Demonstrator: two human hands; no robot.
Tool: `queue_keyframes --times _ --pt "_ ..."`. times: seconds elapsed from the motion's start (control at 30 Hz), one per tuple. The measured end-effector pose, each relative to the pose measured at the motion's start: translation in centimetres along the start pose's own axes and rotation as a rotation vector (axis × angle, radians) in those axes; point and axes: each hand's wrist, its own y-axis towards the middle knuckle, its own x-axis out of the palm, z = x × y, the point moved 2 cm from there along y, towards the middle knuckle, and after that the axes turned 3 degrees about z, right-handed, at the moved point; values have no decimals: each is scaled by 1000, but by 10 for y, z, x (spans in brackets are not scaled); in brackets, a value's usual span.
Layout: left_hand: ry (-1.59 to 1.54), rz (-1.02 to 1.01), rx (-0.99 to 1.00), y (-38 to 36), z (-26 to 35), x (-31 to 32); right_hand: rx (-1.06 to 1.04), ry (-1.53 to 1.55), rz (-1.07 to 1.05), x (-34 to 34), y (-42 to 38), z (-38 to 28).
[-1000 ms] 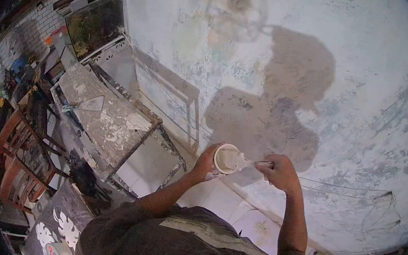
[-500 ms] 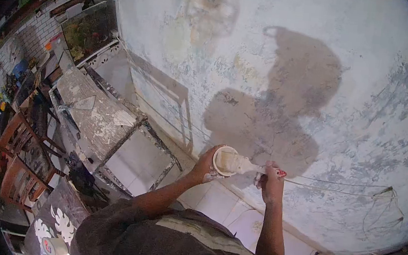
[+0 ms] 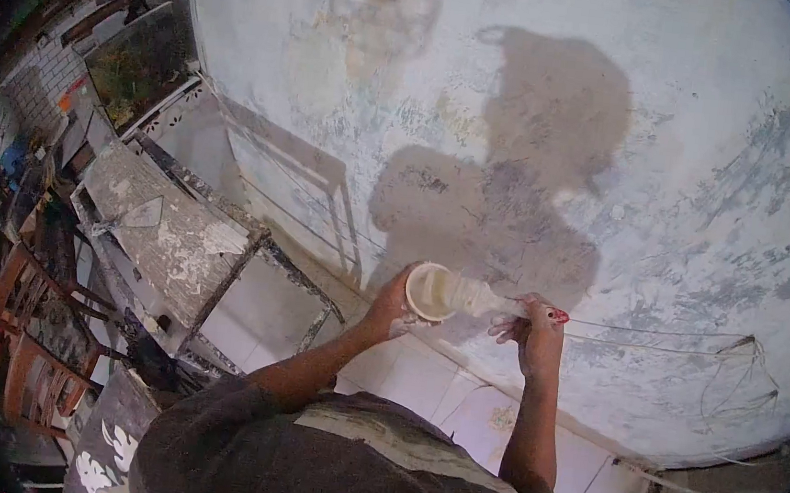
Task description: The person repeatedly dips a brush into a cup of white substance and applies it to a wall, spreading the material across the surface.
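Interior corner, patchy white and grey wall [image 3: 705,135], shadows cast across it. Nearest: 1 dark shirt [image 3: 323,470], pale band across the front. Beyond, 2 bare hands, smeared pale. Left hand [image 3: 390,311]: curled around the side of 1 pale round cup [image 3: 413,304], mouth turned towards the camera. Right hand [image 3: 541,341]: thumb and forefinger pinching the handle of 1 flat, pale-coated tool [image 3: 493,302], red-tipped; other fingers partly spread. Tool between the hands, long axis running crosswise from right hand to left; broad end at the cup mouth, handle end away from it. Cup nearer the left hand, tool grip at the right. Contact with the inner wall of the cup: cannot tell. To the left, 1 worn, spattered surface [image 3: 191,259], bearing 1 trowel-like blade [image 3: 143,213]; past its near side, 2 wooden chairs [image 3: 21,371]. Farther off, 1 dark glass-fronted panel [image 3: 140,66] against white brickwork [image 3: 44,89].
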Motion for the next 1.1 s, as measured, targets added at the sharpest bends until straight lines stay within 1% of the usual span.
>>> queue_keyframes --times 0.03,0.13,0.2,0.23,0.27,0.3,0.37,0.4,0.43,0.5,0.53,0.6,0.63,0.7,0.73,0.77,0.8,0.83,0.87,0.93,1.0,1.07,1.1 --pt "-70 4 4 5 -2 -5 4 -7 8 3 3 2" --pt "-63 -19 4 18 -7 -16 -5 73 37 8 15 18" --pt "-77 5 -11 25 -6 -19 31 231 14 14 24 24" --pt "-208 35 -27 30 -5 -20 29 230 19 18 25 27" --pt "-337 67 -42 36 -5 -23 39 342 -7 24 25 29" --pt "-338 65 -39 40 -4 -28 47 455 -37 31 26 31" --pt "-135 62 -15 53 24 -40 1 476 -47 49 23 32" --pt "-140 63 -13 59 24 -42 -41 499 -60 54 22 32" --pt "-176 72 -8 65 23 -45 -39 494 -58 57 23 34" --pt "-215 79 -9 70 21 -50 -134 304 -155 62 25 39" --pt "-245 82 6 73 21 -52 -134 302 -150 68 20 36" --pt "-282 75 21 79 16 -54 -123 547 -338 87 4 23" --pt "-266 85 8 81 10 -56 -126 547 -328 87 2 20" --pt "-253 86 -8 82 -2 -60 83 476 -397 86 -2 20" --pt "-148 76 67 83 -4 -63 79 477 -386 84 -2 19" --pt "-43 66 143 84 -5 -65 141 284 -355 83 -2 20" --pt "-47 58 144 85 -8 -65 202 90 -323 82 -1 21" --pt "-56 86 126 85 -10 -65 218 48 -263 93 -8 15" --pt "-65 114 108 85 -13 -66 217 50 -255 95 -8 18" --pt "-42 115 107 85 -19 -67 318 207 -253 97 -8 29" --pt "-22 116 106 85 -26 -67 309 216 -204 105 -10 28" --pt "-113 143 60 85 -34 -68 302 218 -161 117 -11 23" --pt "-118 141 61 87 -38 -67 243 159 -118 123 -11 18"
